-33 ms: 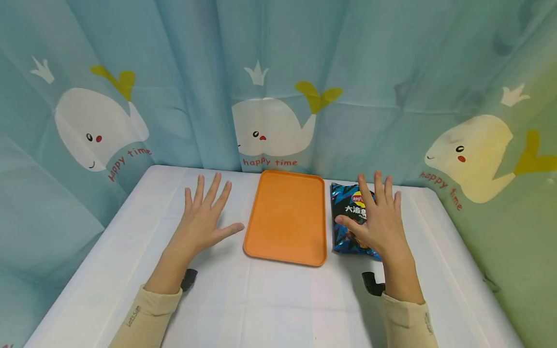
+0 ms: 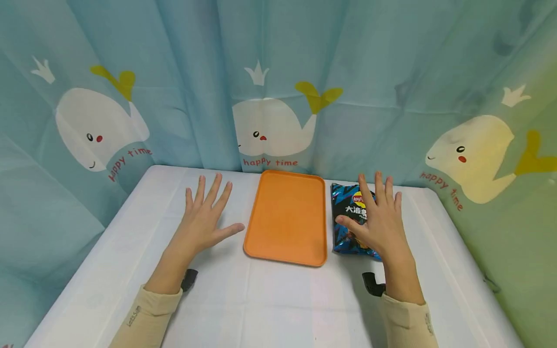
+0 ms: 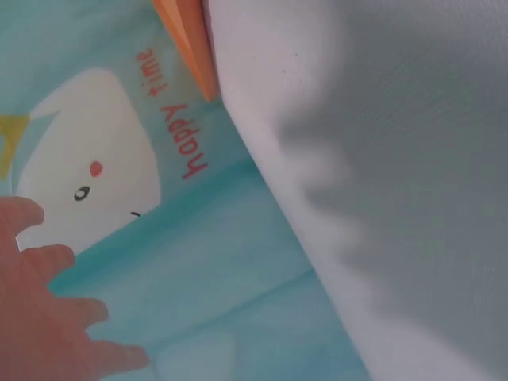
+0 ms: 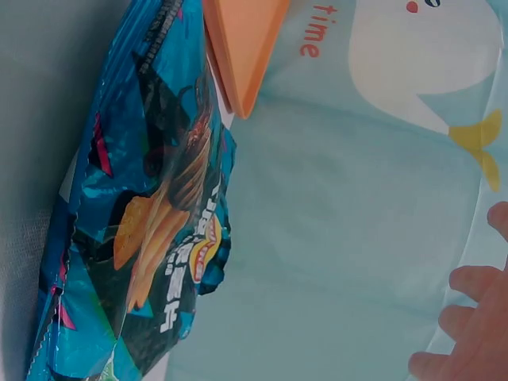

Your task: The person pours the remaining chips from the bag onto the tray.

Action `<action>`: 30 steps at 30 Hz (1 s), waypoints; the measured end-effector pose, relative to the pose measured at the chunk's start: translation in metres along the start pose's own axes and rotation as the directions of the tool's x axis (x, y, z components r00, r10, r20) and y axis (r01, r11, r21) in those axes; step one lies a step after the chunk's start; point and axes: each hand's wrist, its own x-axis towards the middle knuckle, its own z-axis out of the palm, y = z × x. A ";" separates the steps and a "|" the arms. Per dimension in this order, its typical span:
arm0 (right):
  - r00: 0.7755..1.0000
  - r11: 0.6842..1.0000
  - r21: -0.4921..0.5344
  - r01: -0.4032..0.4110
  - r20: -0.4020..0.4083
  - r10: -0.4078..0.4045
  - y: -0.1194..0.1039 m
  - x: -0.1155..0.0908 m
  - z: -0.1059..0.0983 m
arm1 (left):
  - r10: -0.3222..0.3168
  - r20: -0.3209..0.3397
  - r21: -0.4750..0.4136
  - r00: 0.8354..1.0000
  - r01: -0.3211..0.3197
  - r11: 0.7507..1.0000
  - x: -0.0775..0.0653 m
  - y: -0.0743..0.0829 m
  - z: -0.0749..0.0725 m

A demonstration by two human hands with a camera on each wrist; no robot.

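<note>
An orange rectangular tray (image 2: 287, 217) lies flat on the white table. Right beside it is a blue and black bag of potato chips (image 2: 345, 240), whose printed front fills the left side of the right wrist view (image 4: 163, 190). My left hand (image 2: 202, 220) hovers to the tray's left, fingers spread and holding nothing; its thumb tip appears close to the tray's edge. Over the chip bag is my right hand (image 2: 383, 220), also spread and holding nothing, hiding the bag's right part. Whether it touches the bag is hard to tell, though the right wrist view shows its fingers (image 4: 468, 321) apart from it.
A light blue curtain (image 2: 187, 96) with whale prints hangs behind the table and along both sides. The white tablecloth (image 2: 270, 309) stretches in front of the tray. Black wrist pieces (image 2: 373, 284) show below both hands, near beige sleeves.
</note>
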 end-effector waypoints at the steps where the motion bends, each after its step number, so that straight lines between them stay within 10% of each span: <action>1: 1.000 1.000 0.001 0.003 -0.001 -0.003 0.000 0.000 0.000 | -0.002 0.003 0.000 1.000 0.002 1.000 0.000 0.000 0.000; 30: 0.999 0.994 0.100 -0.030 0.015 0.029 0.029 -0.018 -0.005 | 0.035 0.160 -0.088 0.986 -0.021 0.996 -0.001 0.017 0.012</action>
